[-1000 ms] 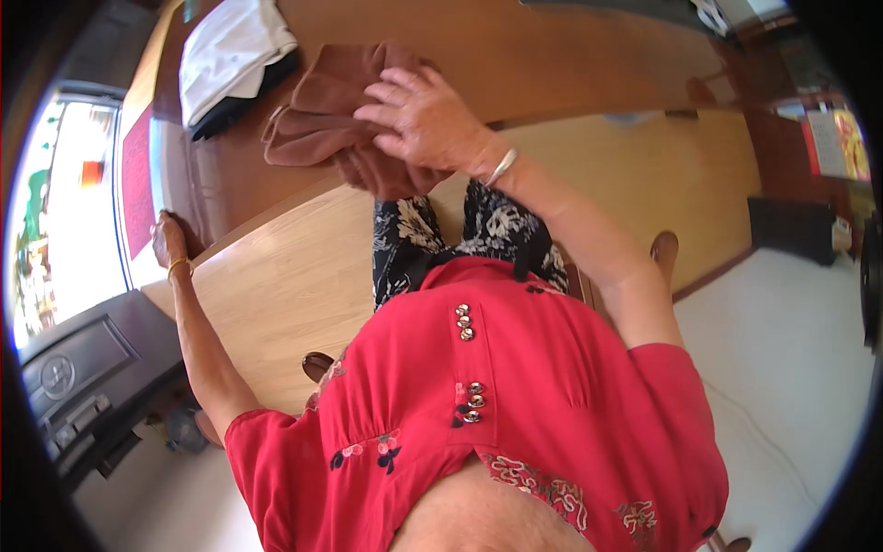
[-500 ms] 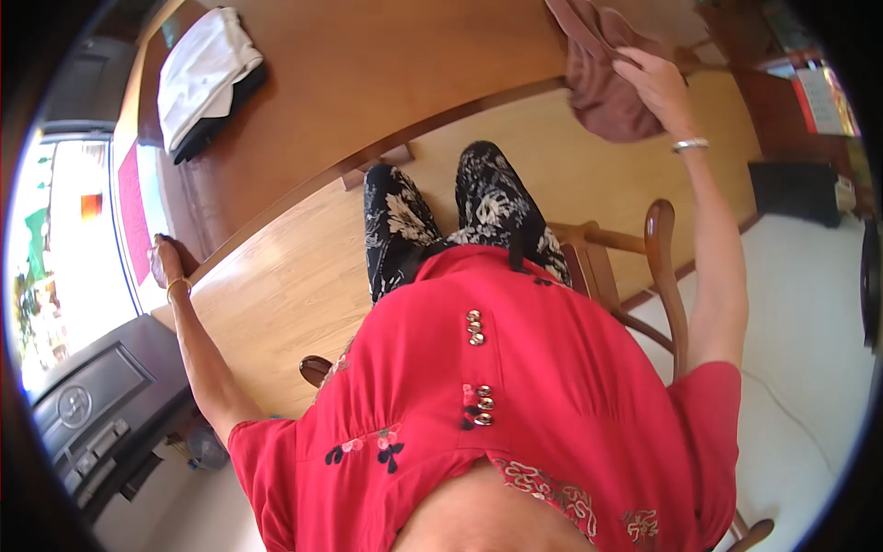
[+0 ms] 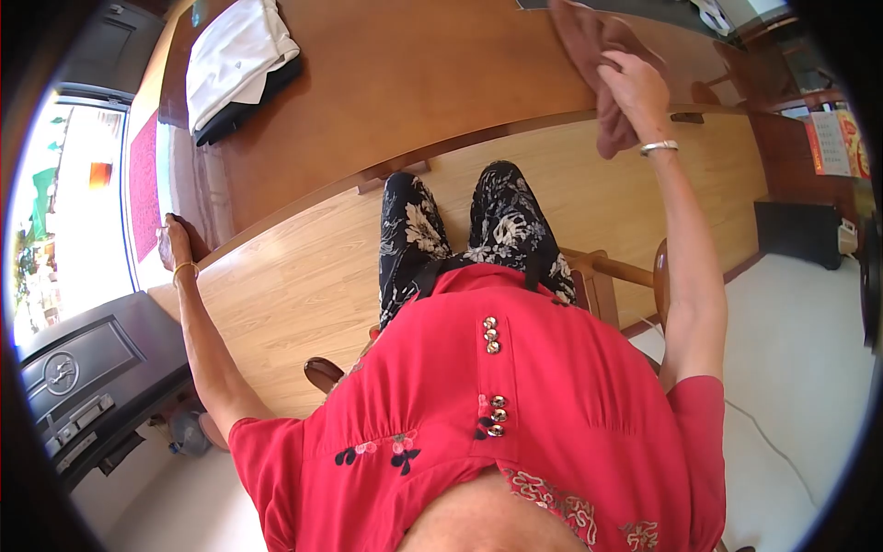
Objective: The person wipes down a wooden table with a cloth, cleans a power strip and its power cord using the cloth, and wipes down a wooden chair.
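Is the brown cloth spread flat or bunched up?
Bunched up: the brown cloth is gripped in the right hand and gathers in loose folds, its lower end showing past the edge of the table.

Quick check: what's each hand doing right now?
Left hand: on the edge of the table; whether it grips cannot be told.
Right hand: closed, holding the brown cloth.

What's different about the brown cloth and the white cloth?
The brown cloth is brown all over, while the white cloth is mostly plain white.
The brown cloth is gripped in the right hand; no hand touches the white cloth.
The brown cloth is bunched and droopy, but the white cloth lies fairly flat on something black.
Both look like soft fabric.
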A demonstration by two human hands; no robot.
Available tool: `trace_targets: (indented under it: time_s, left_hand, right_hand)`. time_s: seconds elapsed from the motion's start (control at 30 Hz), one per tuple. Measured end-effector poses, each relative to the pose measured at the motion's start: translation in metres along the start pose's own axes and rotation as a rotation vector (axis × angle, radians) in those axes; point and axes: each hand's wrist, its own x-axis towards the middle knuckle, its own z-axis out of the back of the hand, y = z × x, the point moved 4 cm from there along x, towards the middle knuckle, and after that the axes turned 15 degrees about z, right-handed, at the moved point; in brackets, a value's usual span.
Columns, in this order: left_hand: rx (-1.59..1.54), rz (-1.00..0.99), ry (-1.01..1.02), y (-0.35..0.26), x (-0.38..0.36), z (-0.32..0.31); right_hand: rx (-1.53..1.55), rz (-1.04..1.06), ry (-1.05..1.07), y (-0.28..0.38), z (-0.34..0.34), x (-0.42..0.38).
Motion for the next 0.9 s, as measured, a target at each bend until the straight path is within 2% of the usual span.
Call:
trace_targets:
  time_s: [0.1,0.13,0.2,0.27,0.3,0.33,0.37,0.43,0.5,0.63,0.67,0.73,0.77,0.9]
  left_hand:
    - [0.034,-0.109,-0.015,0.002,0.006,-0.005]
    - [0.051,-0.167,-0.053,0.001,0.007,-0.006]
    - [0.153,-0.254,0.07,0.012,0.037,-0.024]
    - [0.073,-0.153,0.064,0.013,0.038,-0.022]
    - [0.064,-0.163,0.061,0.002,0.03,-0.019]
    - [0.056,-0.078,0.015,0.002,0.022,-0.014]
    - [0.049,0.013,-0.031,0.004,0.013,-0.007]
    - [0.008,0.025,-0.016,-0.003,-0.006,0.006]
    - [-0.015,0.027,0.005,-0.002,-0.004,0.003]
    - [-0.009,0.012,-0.043,-0.001,-0.003,0.0]
    - [-0.005,0.016,-0.045,0.001,-0.002,0.001]
    - [0.043,0.023,0.005,-0.001,-0.002,0.001]
    - [0.043,0.021,0.006,-0.002,-0.001,0.0]
    - [0.044,0.031,0.012,-0.004,-0.003,0.002]
  right_hand:
    - [0.081,0.124,0.117,0.051,-0.017,0.017]
    - [0.147,0.233,0.076,0.078,-0.022,0.02]
    - [0.215,0.393,0.106,0.135,-0.027,0.019]
    - [0.272,0.57,0.101,0.188,-0.045,0.017]
    - [0.225,0.695,0.057,0.213,-0.053,0.014]
    - [0.276,0.748,-0.057,0.228,-0.057,0.009]
    - [0.28,0.769,-0.066,0.236,-0.058,0.008]
    - [0.285,0.795,-0.067,0.236,-0.059,0.011]
    - [0.273,0.796,-0.132,0.207,-0.058,0.016]
    - [0.126,0.575,-0.045,0.095,-0.044,0.033]
    - [0.126,0.388,-0.043,0.06,-0.037,0.035]
    - [0.085,0.152,-0.091,-0.017,-0.022,0.029]
    - [0.095,-0.045,-0.092,-0.053,-0.012,0.022]
    - [-0.13,-0.402,-0.255,-0.149,0.026,-0.032]
